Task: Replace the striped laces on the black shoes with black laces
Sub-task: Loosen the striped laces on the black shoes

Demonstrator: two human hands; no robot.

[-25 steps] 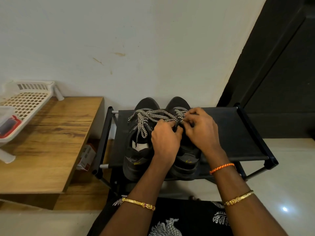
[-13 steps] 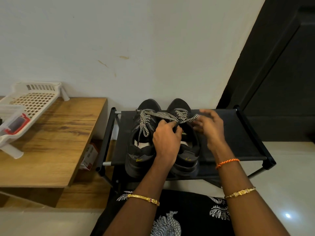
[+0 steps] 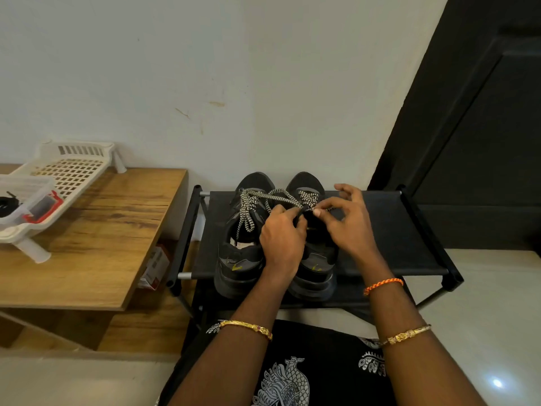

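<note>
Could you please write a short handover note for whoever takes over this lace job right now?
Left hand: grips the right shoe at its tongue.
Right hand: pinches a striped lace end over that shoe.
Both shoes sit side by side on the rack; the left shoe is untouched, its lace hanging loose.
Done: striped laces untied, none removed.
Left: pull both striped laces out and thread black ones. Something dark lies in the tub on the table; I cannot tell whether it is the laces.

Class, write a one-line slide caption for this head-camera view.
Both hands, left hand and right hand, pinch the striped laces joining two black shoes on a black rack.
</note>
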